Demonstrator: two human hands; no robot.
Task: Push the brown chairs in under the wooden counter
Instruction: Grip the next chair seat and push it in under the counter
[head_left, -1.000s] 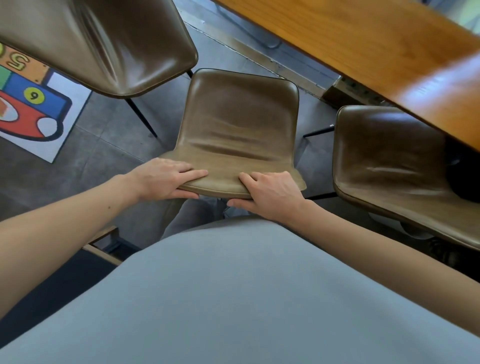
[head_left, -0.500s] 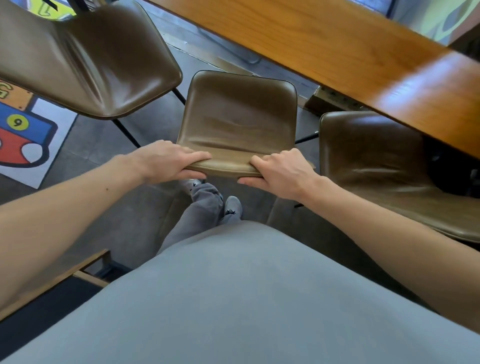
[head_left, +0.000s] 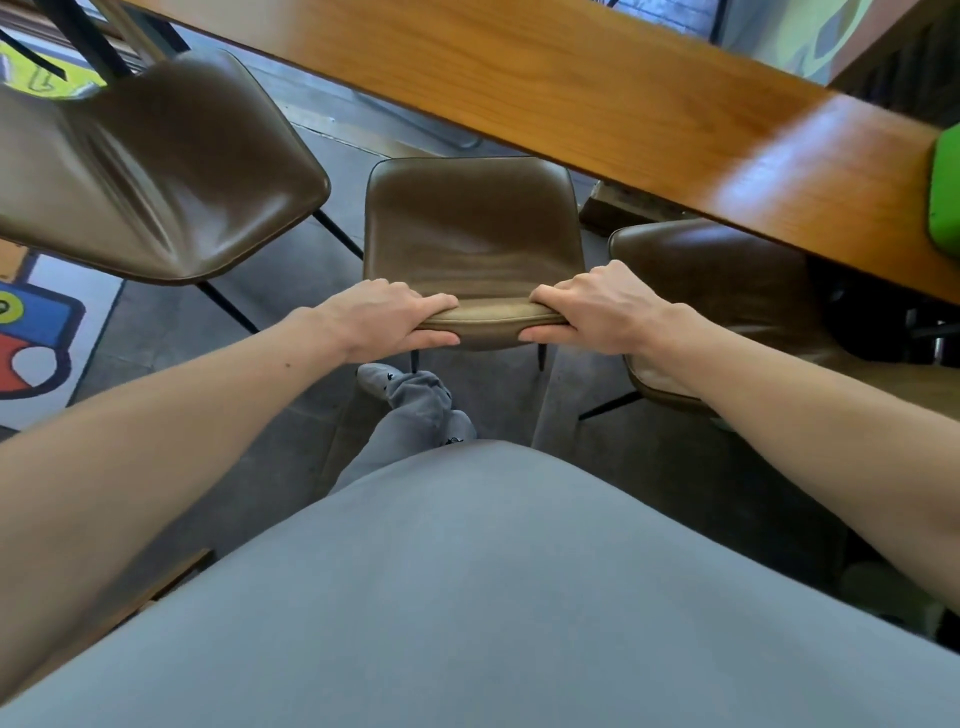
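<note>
The wooden counter (head_left: 597, 98) is the largest thing in view, a long orange-brown slab running as a diagonal band from upper left to the right edge. A bright green object (head_left: 946, 202) sits on it at the far right, cut off by the frame.

Three brown chairs stand along its near side. The left chair (head_left: 156, 171) stands clear of the counter, its glossy shell tilted toward the left. The right chair (head_left: 727, 280) has its seat partly tucked beneath the counter's edge. The middle chair (head_left: 470, 234) sits between them with its seat front pointing toward the counter and just under its near edge, its back rail nearest the person.

A colourful floor mat (head_left: 36, 332) lies at far left; no writing on it can be read.

The left hand (head_left: 387, 319) and right hand (head_left: 597, 309) are both clamped on the top rail of the middle chair's back, fingers over the top and thumbs beneath, one at each end.
</note>
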